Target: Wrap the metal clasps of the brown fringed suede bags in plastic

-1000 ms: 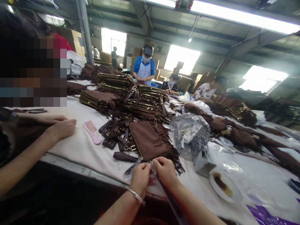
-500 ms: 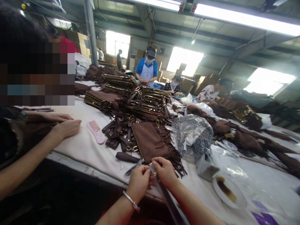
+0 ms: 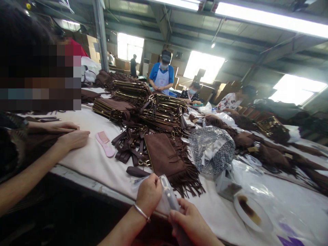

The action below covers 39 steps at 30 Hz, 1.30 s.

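At the table's front edge, a dark strap (image 3: 169, 195) with a metal clip at its top end shows inside a clear plastic sleeve. My right hand (image 3: 189, 218) is closed round the sleeved strap, with the thumb on top. My left hand (image 3: 148, 193), a silver bangle at its wrist, is closed in a fist on the clear plastic beside the clip; its fingertips are partly hidden. Just beyond both hands lies a brown fringed pouch (image 3: 165, 155) with a gold zip edge. A dark wrist loop (image 3: 137, 171) rests left of the pouch, partly behind the plastic.
Past the pouch are dark straps (image 3: 130, 145) and stacked gold-zipped pouches (image 3: 161, 112). A pink comb (image 3: 105, 145) lies to the left, near a co-worker's hands (image 3: 74, 139). On the right are a silvery round bundle (image 3: 211, 150), a stained white dish (image 3: 252, 213) and clear plastic bags (image 3: 289, 205).
My right hand has slid down the strap toward me, away from my left hand. The clip end, earlier between my fingers, now shows in the plastic. My left hand has risen slightly.
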Each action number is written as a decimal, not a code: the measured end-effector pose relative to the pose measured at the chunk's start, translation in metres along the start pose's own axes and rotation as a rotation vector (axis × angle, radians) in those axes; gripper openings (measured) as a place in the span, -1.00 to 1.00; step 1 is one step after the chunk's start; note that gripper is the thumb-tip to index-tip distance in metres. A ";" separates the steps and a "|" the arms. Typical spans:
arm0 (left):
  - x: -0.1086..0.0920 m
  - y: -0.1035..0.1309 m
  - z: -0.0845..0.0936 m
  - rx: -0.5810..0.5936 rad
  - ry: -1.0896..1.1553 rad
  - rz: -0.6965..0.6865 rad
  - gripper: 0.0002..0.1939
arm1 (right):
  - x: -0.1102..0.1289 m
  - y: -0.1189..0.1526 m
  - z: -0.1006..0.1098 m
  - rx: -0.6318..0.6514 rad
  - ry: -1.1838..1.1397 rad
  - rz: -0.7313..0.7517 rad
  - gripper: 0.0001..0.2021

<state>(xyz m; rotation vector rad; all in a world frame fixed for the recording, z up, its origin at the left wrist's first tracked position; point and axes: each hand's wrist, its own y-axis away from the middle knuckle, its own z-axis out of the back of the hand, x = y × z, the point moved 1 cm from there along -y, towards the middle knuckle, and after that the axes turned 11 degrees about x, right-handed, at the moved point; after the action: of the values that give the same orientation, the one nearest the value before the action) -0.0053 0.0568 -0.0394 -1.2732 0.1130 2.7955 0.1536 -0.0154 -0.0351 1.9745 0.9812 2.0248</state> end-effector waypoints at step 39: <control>-0.030 0.020 -0.026 0.156 1.348 0.572 -0.78 | -0.009 0.038 -0.002 0.180 -0.089 -0.034 -0.63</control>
<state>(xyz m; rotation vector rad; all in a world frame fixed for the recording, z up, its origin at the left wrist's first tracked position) 0.0321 0.0337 -0.0333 -3.0993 0.8018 1.5448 0.1658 -0.0504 -0.0215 2.0996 1.2051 1.8727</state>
